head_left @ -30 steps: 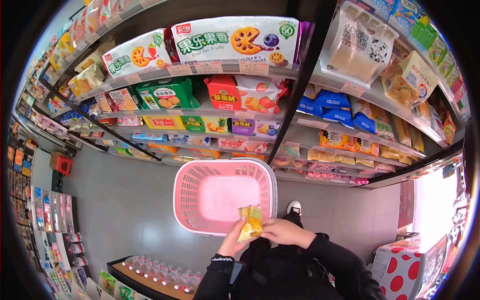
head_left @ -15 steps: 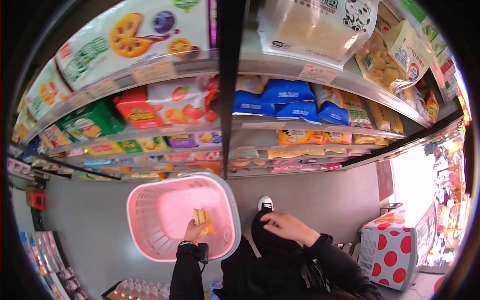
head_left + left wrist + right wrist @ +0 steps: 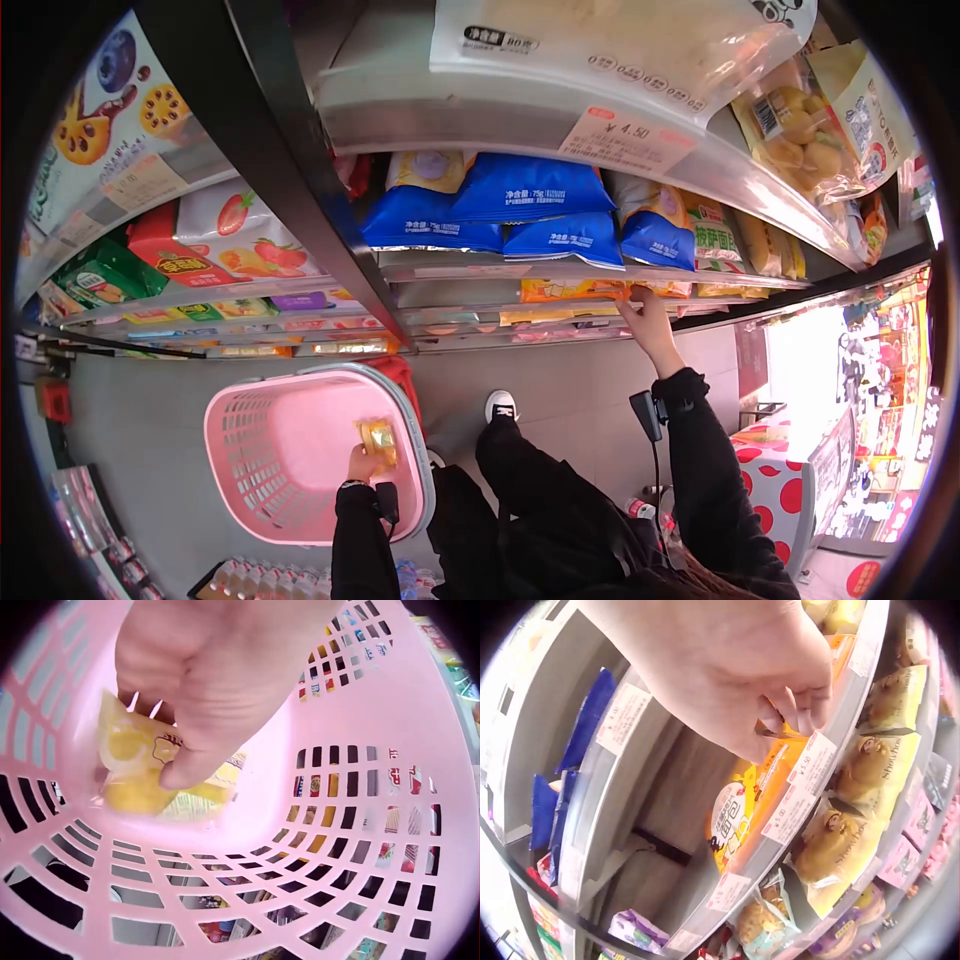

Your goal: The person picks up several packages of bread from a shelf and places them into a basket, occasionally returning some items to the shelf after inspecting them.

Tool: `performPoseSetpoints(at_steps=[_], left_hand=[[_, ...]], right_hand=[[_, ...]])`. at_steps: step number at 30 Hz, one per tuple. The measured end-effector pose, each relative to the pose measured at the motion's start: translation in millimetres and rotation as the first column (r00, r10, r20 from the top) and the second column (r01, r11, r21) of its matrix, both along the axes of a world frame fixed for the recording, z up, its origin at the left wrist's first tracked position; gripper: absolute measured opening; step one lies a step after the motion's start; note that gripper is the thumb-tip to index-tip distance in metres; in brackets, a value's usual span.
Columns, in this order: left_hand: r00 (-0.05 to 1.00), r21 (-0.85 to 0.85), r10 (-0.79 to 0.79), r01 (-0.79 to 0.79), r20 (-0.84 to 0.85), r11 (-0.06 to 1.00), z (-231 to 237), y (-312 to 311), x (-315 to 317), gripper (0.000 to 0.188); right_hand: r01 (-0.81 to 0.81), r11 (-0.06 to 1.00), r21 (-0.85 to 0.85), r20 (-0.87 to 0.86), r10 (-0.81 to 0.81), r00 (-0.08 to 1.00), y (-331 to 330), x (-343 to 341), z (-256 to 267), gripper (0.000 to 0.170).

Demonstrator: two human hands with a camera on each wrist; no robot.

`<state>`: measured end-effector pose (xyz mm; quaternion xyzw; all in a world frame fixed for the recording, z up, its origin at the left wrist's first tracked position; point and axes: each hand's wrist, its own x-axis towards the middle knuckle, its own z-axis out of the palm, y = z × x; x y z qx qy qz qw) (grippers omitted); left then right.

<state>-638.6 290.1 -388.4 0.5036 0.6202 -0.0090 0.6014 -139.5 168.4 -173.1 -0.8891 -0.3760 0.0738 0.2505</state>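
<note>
Inside the pink basket (image 3: 262,385), my left hand (image 3: 364,464) grips a small yellow snack packet (image 3: 380,438). The left wrist view shows the thumb across the front of this clear-ended packet (image 3: 146,787), with the other fingers mostly hidden behind it. My right hand (image 3: 650,330) reaches to a lower shelf on the right. There its thumb and curled fingers pinch the edge of an orange bread packet (image 3: 739,814), which lies behind the price tags of that shelf. Part of the packet is hidden under the hand.
Blue bread bags (image 3: 530,190) sit on the shelf above, and yellow packets (image 3: 866,772) hang over the shelf edge below. A black upright post (image 3: 290,170) divides the shelves. Beside my right arm stands a red-dotted box (image 3: 770,490). Bottles (image 3: 260,578) stand behind the basket.
The yellow packet was between both hands, then went down into the basket with my left hand. My right hand left it and moved out to the orange bread packet. My view turned right.
</note>
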Motion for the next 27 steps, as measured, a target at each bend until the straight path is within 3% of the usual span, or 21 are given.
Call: performPoseSetpoints(at_steps=[1,6,8,9,10,12,14,15,17,18,20,21,23,24,26,27], left_hand=[[0.988,0.131,-0.023,0.044,-0.156,0.99,4.6,-3.4,-1.2,0.054],[0.987,0.226,0.141,-0.119,-0.081,0.967,55.6,-0.9,-0.9,0.048],[0.951,0.232,0.275,-0.302,0.142,0.924,79.1,-2.2,-2.7,0.038],[0.94,0.304,0.28,-0.33,0.196,0.894,89.7,-6.0,-3.4,0.028],[0.94,0.313,0.284,-0.332,0.19,0.89,111.1,-9.4,-0.7,0.028],[0.867,0.278,0.357,-0.459,0.348,0.844,153.2,-17.1,8.4,0.026],[0.818,0.246,0.374,-0.509,0.437,0.825,179.5,-26.4,19.6,0.025],[0.76,0.205,0.383,-0.55,0.525,0.81,188.2,-31.2,25.7,0.024],[0.771,0.159,0.324,-0.476,0.549,0.865,198.6,-41.2,40.9,0.025],[0.739,0.05,0.328,-0.438,0.588,0.898,205.3,-44.9,52.7,0.024],[0.642,-0.191,0.372,-0.334,0.67,0.923,224.5,-52.2,80.5,0.024],[0.576,-0.317,0.412,-0.264,0.706,0.911,234.3,-55.5,94.0,0.025],[0.552,-0.415,0.396,-0.097,0.734,0.904,241.9,-60.3,111.1,0.031],[0.55,-0.417,0.401,-0.103,0.732,0.903,242.9,-60.5,116.6,0.031],[0.384,-0.757,0.676,0.108,0.629,0.644,244.6,-59.5,119.6,0.038],[0.381,-0.762,0.683,0.099,0.624,0.64,247.2,-58.2,113.6,0.038]], right_hand=[[0.007,0.999,-0.049,0.06,-0.004,0.998,3.7,4.0,-0.9,0.037],[-0.011,0.995,-0.094,0.038,0.015,0.999,12.7,13.4,4.5,0.025],[-0.033,0.995,-0.091,0.046,0.037,0.998,12.1,19.2,1.6,0.022],[-0.058,0.998,-0.033,0.038,0.06,0.997,10.7,21.0,0.8,0.02],[-0.082,0.996,0.025,0.032,0.081,0.996,11.4,18.9,2.7,0.019],[-0.122,0.991,0.049,-0.018,0.123,0.992,9.9,13.3,14.7,0.017],[-0.055,0.97,0.237,-0.374,0.143,0.916,7.4,-4.0,35.1,0.013],[-0.056,0.969,0.24,-0.378,0.147,0.914,3.1,-12.6,44.2,0.013],[-0.002,0.955,0.295,-0.697,0.216,0.684,-7.8,-30.7,59.1,0.01],[-0.004,0.954,0.299,-0.696,0.221,0.683,-14.6,-41.0,61.2,0.01],[0.191,0.889,0.417,-0.757,0.223,0.615,-28.5,-65.0,64.1,0.008],[0.295,0.834,0.465,-0.814,0.272,0.514,-30.8,-81.9,78.6,0.008],[0.297,0.838,0.458,-0.839,0.297,0.456,-48.5,-103.7,93.6,0.008],[0.302,0.839,0.454,-0.858,0.319,0.403,-57.5,-114.9,99.0,0.008],[0.298,0.854,0.426,-0.878,0.312,0.362,-72.2,-140.0,103.4,0.007],[0.271,0.864,0.424,-0.892,0.346,0.292,-76.7,-153.2,103.0,0.006]])
